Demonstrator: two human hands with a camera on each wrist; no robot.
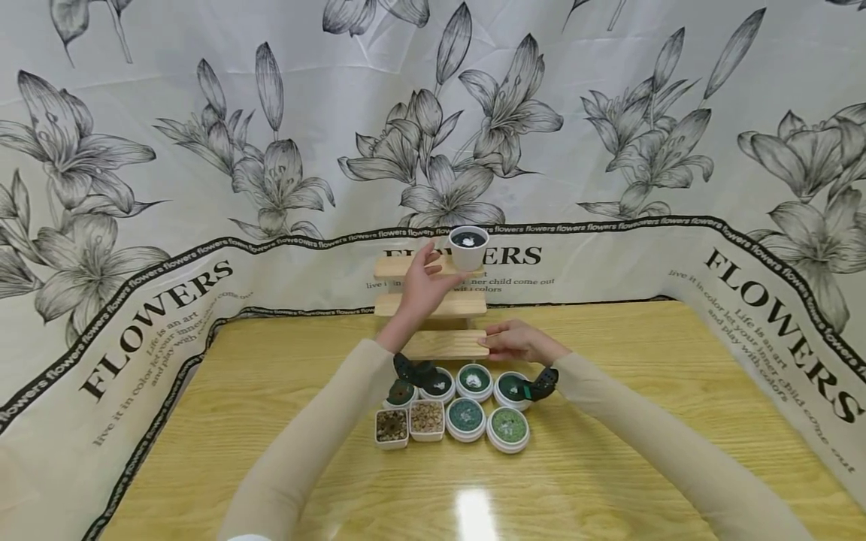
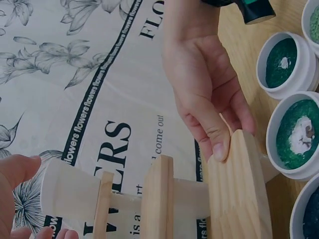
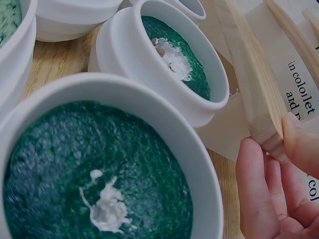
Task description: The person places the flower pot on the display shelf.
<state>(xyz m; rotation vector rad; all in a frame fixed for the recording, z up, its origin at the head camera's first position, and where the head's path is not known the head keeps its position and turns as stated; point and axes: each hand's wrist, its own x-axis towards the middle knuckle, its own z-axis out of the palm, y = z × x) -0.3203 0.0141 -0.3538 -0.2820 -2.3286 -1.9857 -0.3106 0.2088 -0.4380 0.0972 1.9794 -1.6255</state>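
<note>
A three-tier rack of pale wooden boards stands at the back of the table. A white pot with dark contents and a white patch sits upright at the right end of its top board. My left hand is just left of this pot, fingers spread and not wrapped round it; whether the thumb touches it I cannot tell. My right hand pinches the right end of the lowest board, thumb on top and fingers beneath, as both wrist views show.
In front of the rack stand several round white pots with green contents. Two square white pots with pebbly contents are at the front left. A flower-printed cloth hangs behind the wooden table.
</note>
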